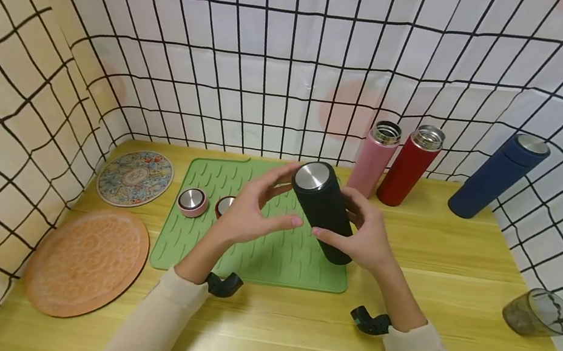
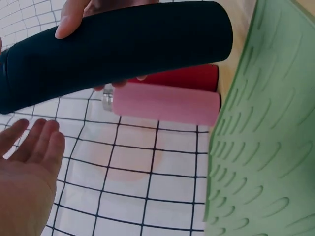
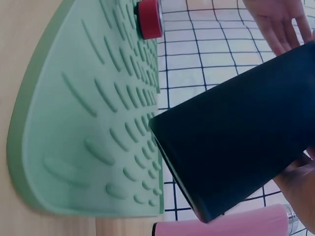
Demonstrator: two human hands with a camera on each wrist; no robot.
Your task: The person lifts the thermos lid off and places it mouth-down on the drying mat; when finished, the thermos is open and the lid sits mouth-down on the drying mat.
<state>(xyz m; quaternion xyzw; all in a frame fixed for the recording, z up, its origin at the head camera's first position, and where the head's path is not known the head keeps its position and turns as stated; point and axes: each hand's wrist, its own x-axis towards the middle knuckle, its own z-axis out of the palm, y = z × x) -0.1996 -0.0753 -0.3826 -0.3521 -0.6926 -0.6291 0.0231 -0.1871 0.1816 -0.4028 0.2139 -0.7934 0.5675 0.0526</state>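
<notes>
A black thermos bottle (image 1: 328,220), its steel-topped cap on, leans in my right hand (image 1: 372,239) over the right part of a green ridged drying mat (image 1: 251,263). The right thumb and fingers grip its side. My left hand (image 1: 254,211) is spread beside the capped end; in the left wrist view, a gap shows between its fingers (image 2: 49,135) and the bottle. On the mat sit a pink cap (image 1: 192,202) and a red cap (image 1: 224,206), the red one partly hidden by my left hand. Behind stand an uncapped pink bottle (image 1: 369,168) and an uncapped red bottle (image 1: 406,174).
At the back right stands a blue thermos bottle (image 1: 496,179) with its cap on. A grey transparent cup (image 1: 535,317) is near the right edge. Two round mats, one patterned (image 1: 135,178) and one orange (image 1: 87,263), lie at the left. Grid-patterned cloth (image 1: 296,80) surrounds the wooden table (image 1: 287,348).
</notes>
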